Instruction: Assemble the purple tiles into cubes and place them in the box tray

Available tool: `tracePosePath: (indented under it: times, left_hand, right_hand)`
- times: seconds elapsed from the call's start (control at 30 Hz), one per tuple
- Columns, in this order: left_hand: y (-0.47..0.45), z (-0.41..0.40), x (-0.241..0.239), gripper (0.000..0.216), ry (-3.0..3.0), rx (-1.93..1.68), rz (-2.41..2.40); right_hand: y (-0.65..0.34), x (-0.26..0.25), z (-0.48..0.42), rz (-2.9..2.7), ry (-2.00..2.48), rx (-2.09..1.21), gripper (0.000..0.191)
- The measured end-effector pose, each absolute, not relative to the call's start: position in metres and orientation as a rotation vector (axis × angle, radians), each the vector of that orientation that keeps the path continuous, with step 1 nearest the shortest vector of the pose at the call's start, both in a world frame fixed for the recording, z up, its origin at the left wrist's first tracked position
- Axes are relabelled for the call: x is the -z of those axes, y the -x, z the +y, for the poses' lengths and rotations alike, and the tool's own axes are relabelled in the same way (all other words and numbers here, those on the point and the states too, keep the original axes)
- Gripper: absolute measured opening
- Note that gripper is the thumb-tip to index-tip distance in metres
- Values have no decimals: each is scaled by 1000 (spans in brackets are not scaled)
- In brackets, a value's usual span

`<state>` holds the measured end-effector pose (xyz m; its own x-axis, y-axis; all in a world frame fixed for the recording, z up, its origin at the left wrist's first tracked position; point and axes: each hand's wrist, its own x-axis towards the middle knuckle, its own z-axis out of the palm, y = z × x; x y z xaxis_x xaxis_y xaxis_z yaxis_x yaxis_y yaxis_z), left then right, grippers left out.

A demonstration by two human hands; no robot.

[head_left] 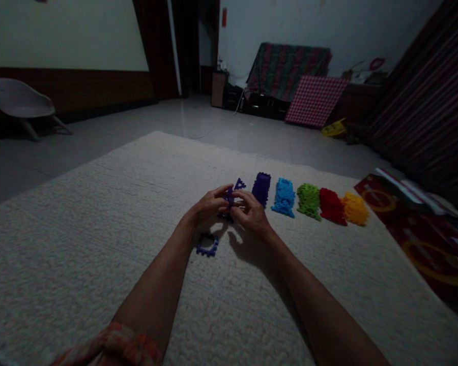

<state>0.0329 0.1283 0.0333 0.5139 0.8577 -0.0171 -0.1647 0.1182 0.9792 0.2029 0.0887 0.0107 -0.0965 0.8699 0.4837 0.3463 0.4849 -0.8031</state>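
Observation:
Just above the carpet, my left hand (211,203) and my right hand (251,211) meet, their fingers closed on purple interlocking tiles (230,197). How these tiles join is partly hidden by the fingers. A loose purple square frame tile (207,245) with notched edges lies on the carpet below my left hand. Beyond the fingertips sits a purple triangular tile (239,184). Right of my right hand is a pile of purple tiles (261,189), followed in a row by blue tiles (284,197), green tiles (309,200), red tiles (333,206) and yellow tiles (354,208).
A cream carpet (99,244) covers the floor around my arms. Red printed boxes or mats (416,229) lie along its right edge. A pale chair (21,99) stands at the far left, and a cloth-covered piece of furniture (290,71) is against the back wall.

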Motion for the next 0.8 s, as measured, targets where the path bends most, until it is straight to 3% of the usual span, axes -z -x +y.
tracePosePath:
  times: [0.27,0.6,0.8]
  left_hand:
    - [-31,131,-34,70,-1176,-795,704]
    - [-31,129,-39,78,-1250,-707,751]
    - [-30,130,-36,69,-1289,-675,690]
  right_hand:
    - [-204,-12,89,-1643,1149,-500,38]
    - [-216,-22,89,-1745,1141,-279,26]
    - [-222,-24,92,-1699,1182,-475,21]
